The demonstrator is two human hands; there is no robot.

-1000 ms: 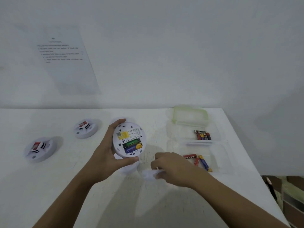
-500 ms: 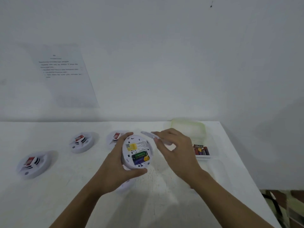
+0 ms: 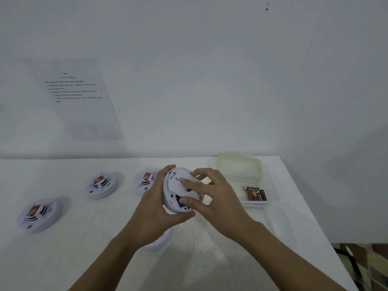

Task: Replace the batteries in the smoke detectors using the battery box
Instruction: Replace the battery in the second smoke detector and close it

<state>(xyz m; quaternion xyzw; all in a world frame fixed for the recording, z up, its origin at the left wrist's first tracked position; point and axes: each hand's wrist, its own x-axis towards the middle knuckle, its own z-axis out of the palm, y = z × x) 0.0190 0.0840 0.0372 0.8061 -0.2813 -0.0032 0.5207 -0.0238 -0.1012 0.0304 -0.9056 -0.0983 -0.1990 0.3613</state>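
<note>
My left hand (image 3: pixel 156 211) grips a white round smoke detector (image 3: pixel 171 203) above the table, its back turned toward me. My right hand (image 3: pixel 212 198) holds a white cover plate (image 3: pixel 180 185) against that back, fingers spread over it; a sliver of the battery bay shows at the lower edge. Three more detectors with red tags lie on the table: one far left (image 3: pixel 38 215), one left of centre (image 3: pixel 101 184), one just behind my left hand (image 3: pixel 144 181). The clear battery box (image 3: pixel 270 185) at the right holds several batteries (image 3: pixel 255 193).
A green-rimmed clear lid (image 3: pixel 239 164) lies behind the box. Another white round part (image 3: pixel 159 240) sits on the table under my left wrist. A printed sheet (image 3: pixel 75 97) hangs on the wall. The table's right edge (image 3: pixel 310 206) drops off to clutter on the floor.
My right hand picked the cover plate up from the table, carried it over the detector and now sets it onto the back, hiding most of the battery bay. The view tilted upward.
</note>
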